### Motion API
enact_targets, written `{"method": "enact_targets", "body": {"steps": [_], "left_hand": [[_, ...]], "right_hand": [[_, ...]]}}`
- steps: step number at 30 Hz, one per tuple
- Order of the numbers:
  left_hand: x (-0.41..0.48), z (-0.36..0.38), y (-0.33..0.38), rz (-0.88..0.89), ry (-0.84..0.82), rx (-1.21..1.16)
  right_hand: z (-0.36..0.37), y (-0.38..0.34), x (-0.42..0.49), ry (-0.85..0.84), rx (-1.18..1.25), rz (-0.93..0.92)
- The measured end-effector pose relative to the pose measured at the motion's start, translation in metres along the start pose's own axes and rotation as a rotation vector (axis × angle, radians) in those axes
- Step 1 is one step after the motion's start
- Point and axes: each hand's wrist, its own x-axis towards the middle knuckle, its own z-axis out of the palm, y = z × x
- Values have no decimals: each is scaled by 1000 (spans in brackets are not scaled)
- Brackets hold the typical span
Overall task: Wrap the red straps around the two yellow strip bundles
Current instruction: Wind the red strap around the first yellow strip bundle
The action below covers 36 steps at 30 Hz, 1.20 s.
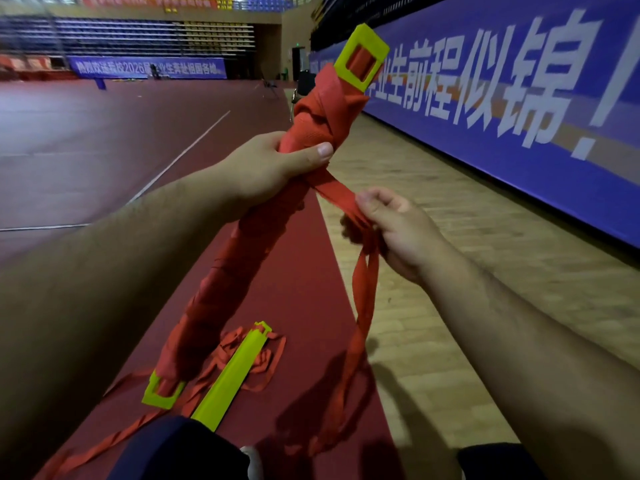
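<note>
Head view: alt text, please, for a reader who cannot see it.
The left hand grips a long bundle wrapped in red strap, while the right hand pinches the strap's loose tail. A second yellow bundle lies on the red mat below.

One head-worn wide-angle camera looks forward and down, close over the left hand [273, 168] and right hand [398, 230] mid-frame.

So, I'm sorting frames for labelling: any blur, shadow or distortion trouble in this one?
Head view: left hand, right hand and red-wrapped bundle fairly sharp; far seating blurred; blue banner stretched by wide-angle distortion; dim light, soft shadows on the floor below.
</note>
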Motion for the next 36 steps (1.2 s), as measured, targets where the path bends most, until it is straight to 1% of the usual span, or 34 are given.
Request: {"method": "enact_targets", "body": {"steps": [2, 3, 4, 6, 8, 10, 13, 15, 17, 19, 21, 23, 26, 28, 31, 34, 35, 36], "left_hand": [[1, -1, 0, 13, 27, 12], [2, -1, 1, 20, 45, 10], [3, -1, 2, 27, 66, 1], [4, -1, 4, 42, 83, -21], [2, -1, 7, 49, 65, -43], [1, 1, 11, 47, 31, -57], [-3, 2, 17, 28, -31, -16], [-5, 2, 21, 17, -50, 4], [-7, 1, 25, 33, -60, 8], [-7, 0, 28, 54, -61, 12], [-8, -3, 31, 66, -50, 33], [-8, -6, 38, 79, -33, 56], [-7, -13, 60, 105, 42, 35], [-3, -19, 74, 138, 97, -16], [-4, -20, 83, 143, 103, -95], [-8, -12, 75, 111, 69, -182], [-10, -10, 70, 93, 69, -226], [-12, -9, 65, 65, 70, -286]], "right_hand": [[-3, -11, 5, 89, -18, -111], [-4, -15, 7, 97, -35, -131], [-4, -19, 6, 71, -61, -113], [-5, -23, 3, -35, -138, -2], [-9, -21, 0, -115, -226, 103], [-13, -20, -1, -162, -259, 148], [-12, -21, -2, -167, -176, 90], [-11, -19, -1, -160, -30, 55], [-9, -17, -2, -221, 99, 90], [-6, -15, -3, -282, 149, 131], [-4, -16, -2, -305, 115, 143], [-1, -23, 2, -297, 55, 118], [3, -50, 15, -199, 78, 7], [5, -70, 25, -186, 85, -47], [7, -76, 29, -227, -20, -17], [1, -73, 25, -287, -238, 28], [-1, -70, 22, -303, -267, 43], [-2, -66, 18, -300, -244, 63]]}}
